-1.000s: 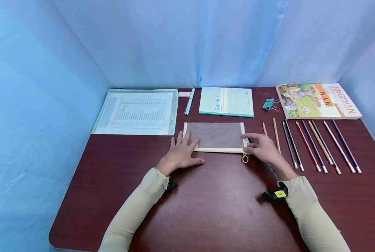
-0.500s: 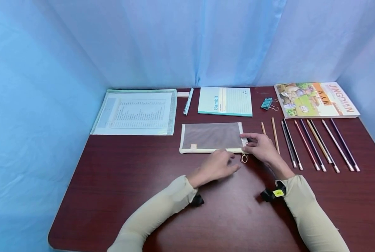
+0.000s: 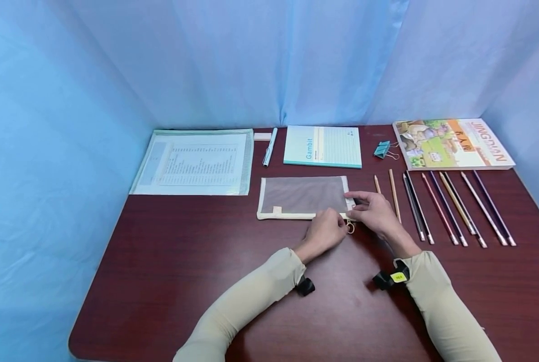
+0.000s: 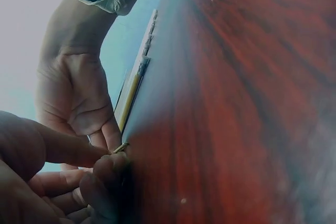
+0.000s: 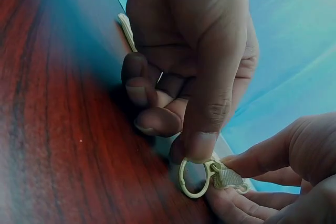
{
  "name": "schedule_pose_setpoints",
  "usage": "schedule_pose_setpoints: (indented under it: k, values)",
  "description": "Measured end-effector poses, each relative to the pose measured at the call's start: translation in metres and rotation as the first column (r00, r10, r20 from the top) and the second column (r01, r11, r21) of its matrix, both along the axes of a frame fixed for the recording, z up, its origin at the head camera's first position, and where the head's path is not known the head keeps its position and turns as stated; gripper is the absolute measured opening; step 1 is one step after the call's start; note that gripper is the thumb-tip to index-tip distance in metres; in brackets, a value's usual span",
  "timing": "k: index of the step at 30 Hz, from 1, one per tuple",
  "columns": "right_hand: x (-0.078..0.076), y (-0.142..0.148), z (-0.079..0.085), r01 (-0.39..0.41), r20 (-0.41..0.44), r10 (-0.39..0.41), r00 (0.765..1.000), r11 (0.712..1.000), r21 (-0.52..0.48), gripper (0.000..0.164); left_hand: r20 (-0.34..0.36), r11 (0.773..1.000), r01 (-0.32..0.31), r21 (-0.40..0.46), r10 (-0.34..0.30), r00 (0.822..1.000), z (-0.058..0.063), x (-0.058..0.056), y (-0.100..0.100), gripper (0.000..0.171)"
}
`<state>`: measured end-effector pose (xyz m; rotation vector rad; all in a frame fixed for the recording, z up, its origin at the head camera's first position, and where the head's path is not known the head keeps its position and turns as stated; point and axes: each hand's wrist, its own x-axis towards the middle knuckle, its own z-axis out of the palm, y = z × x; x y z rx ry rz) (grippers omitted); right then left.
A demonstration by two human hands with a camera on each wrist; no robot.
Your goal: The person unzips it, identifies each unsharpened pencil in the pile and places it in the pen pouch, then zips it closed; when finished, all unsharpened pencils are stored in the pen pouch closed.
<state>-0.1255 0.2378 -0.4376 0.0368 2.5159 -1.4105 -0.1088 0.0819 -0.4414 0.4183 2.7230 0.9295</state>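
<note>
A mesh zip pouch (image 3: 303, 193) with a cream zip edge lies flat at the middle of the table. At its right end my right hand (image 3: 377, 213) pinches the zip corner between thumb and fingers, and the fabric tab (image 5: 229, 178) shows there in the right wrist view. My left hand (image 3: 326, 231) is beside it at the front edge, fingers curled in. Its thumb and finger pinch the round zip-pull ring (image 5: 193, 178), whose loop sticks out past the thumb. In the left wrist view the ring (image 4: 121, 148) is mostly hidden by the fingers.
Several pencils (image 3: 440, 206) lie in a row to the right. Behind are a notebook (image 3: 322, 146), a pen (image 3: 270, 147), a teal binder clip (image 3: 381, 149) and a thick book (image 3: 455, 143). A document folder (image 3: 192, 161) lies at back left; blue curtains (image 3: 233, 60) enclose the table.
My left hand has left the pouch's left end and moved right along the front edge to the zip ring, which it now pinches. The right hand has stayed on the right end.
</note>
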Motion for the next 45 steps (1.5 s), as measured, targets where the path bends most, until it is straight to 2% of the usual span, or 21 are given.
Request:
schedule_pose_setpoints:
  k: [5, 11, 15, 21, 30, 38, 45]
  values:
    - [0.000, -0.001, 0.001, 0.009, 0.013, -0.009, 1.000, 0.999, -0.037, 0.051, 0.014, 0.999, -0.010, 0.042, 0.010, 1.000, -0.002, -0.002, 0.000, 0.028]
    - [-0.001, 0.000, -0.002, 0.020, 0.020, -0.018, 1.000, 0.995, -0.096, 0.052, 0.060, 0.989, -0.080, 0.121, 0.073, 0.996, -0.003, -0.002, -0.002, 0.020]
    - [-0.002, 0.002, -0.005, 0.032, 0.013, -0.031, 0.999, 0.990, -0.141, 0.049, 0.042, 0.993, -0.087, 0.085, 0.084, 0.996, -0.002, -0.002, -0.006, 0.022]
    - [-0.003, 0.003, -0.004, 0.042, 0.044, -0.037, 0.998, 0.992, -0.122, 0.051, 0.000, 0.999, -0.049, 0.004, 0.049, 0.999, 0.002, -0.005, -0.012, 0.027]
    - [-0.004, 0.004, -0.005, 0.057, 0.064, -0.050, 0.997, 0.993, -0.101, 0.050, -0.024, 0.999, -0.025, -0.024, 0.024, 0.999, 0.004, -0.009, -0.031, 0.031]
    - [-0.004, 0.004, -0.003, 0.063, 0.053, -0.060, 0.997, 0.996, -0.056, 0.049, -0.079, 0.998, -0.046, -0.032, 0.044, 0.996, 0.005, -0.012, -0.060, 0.037]
    - [-0.003, 0.003, -0.003, 0.054, 0.060, -0.050, 0.997, 0.996, -0.067, 0.050, -0.082, 0.996, -0.087, -0.027, 0.084, 0.993, 0.005, -0.012, -0.082, 0.040]
